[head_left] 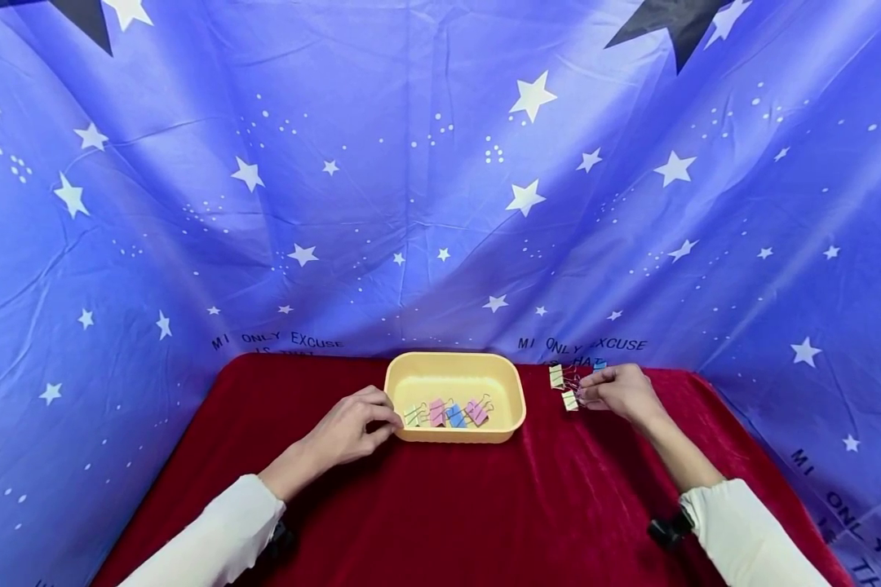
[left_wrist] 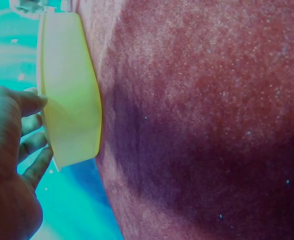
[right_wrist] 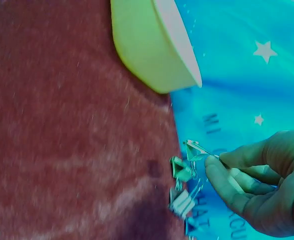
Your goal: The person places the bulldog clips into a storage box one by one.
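Note:
My left hand (head_left: 356,424) is at the left front corner of a yellow plastic tub (head_left: 455,436), thumb and fingers gripping its rim. Inside the tub lie several binder clips: a pale green one (head_left: 412,417), a blue one (head_left: 457,417) and pink ones (head_left: 437,413). To the right of the tub, my right hand (head_left: 624,393) pinches the wire handle of a binder clip (right_wrist: 191,150) between thumb and forefinger. Close below it in the right wrist view are a green clip (right_wrist: 181,169) and a whitish clip (right_wrist: 181,201). My right fingers partly hide this group in the head view.
A dark red velvet cloth (head_left: 448,514) covers the table. Behind and at both sides hangs a blue curtain (head_left: 411,204) with white stars, meeting the table's back edge near the clips. A blue clip (head_left: 599,367) lies at that edge, just beyond the right hand.

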Motion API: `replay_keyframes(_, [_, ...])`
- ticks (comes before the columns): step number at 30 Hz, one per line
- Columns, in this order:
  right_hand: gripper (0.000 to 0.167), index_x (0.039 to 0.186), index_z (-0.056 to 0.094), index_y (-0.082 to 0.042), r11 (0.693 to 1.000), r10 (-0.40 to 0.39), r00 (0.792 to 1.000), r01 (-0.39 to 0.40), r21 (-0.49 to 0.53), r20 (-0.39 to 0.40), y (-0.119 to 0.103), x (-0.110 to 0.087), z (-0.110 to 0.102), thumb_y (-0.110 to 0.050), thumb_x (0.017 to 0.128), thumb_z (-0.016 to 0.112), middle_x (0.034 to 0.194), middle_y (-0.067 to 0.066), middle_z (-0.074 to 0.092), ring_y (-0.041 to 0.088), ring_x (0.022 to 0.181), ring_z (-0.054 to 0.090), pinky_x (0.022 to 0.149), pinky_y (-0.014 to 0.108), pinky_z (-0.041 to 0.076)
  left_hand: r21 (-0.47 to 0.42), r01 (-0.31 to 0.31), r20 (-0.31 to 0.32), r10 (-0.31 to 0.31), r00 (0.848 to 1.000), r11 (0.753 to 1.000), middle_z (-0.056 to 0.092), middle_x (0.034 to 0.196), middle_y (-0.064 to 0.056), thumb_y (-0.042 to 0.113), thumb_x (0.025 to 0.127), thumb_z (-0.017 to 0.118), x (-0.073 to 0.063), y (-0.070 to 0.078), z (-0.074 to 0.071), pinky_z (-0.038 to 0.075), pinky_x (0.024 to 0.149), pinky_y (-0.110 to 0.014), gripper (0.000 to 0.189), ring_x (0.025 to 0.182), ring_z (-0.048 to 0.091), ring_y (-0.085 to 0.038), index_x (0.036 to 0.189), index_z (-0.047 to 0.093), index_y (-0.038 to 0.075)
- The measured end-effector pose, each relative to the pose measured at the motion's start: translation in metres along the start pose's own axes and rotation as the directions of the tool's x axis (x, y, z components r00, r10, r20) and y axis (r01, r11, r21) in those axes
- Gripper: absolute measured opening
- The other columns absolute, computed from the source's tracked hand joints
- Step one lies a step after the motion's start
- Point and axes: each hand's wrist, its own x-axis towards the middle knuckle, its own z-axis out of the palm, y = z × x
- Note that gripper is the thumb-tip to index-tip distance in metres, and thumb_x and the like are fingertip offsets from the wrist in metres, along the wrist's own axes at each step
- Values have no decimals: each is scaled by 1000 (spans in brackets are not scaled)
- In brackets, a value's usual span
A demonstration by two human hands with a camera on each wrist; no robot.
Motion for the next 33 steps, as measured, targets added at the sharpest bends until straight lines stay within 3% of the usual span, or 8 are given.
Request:
replay_keyframes(14, [31, 126, 71, 24, 995, -92, 996, 91, 46, 17, -37, -8, 30, 7, 101, 73, 101, 20, 85, 9, 83, 80, 80, 29, 70, -13, 14, 7, -14, 1000, 1000, 79, 99, 4, 9, 94, 89, 0, 1, -1, 64, 93, -34, 10, 101, 70, -14, 100, 90, 16])
replay_keyframes(25, [25, 122, 77, 15, 994, -107, 994, 106, 37, 29, -59, -7, 56, 3, 100, 77, 102, 20, 86, 16, 86, 83, 82, 31, 70, -7, 5, 0, -5, 1000, 1000, 79, 99, 5, 10, 94, 90, -1, 0, 0, 64, 92, -33, 9, 100, 70, -14, 99, 90, 17])
replay_keyframes(33, [27, 122, 75, 19, 990, -138, 987, 134, 42, 81, -62, -7, 78, 9, 97, 77, 106, 28, 83, 30, 89, 86, 82, 37, 71, -3, -1, -7, 1, 1000, 1000, 78, 97, 5, 8, 93, 90, -1, 0, 0, 64, 92, -33, 10, 100, 70, -14, 98, 89, 17])
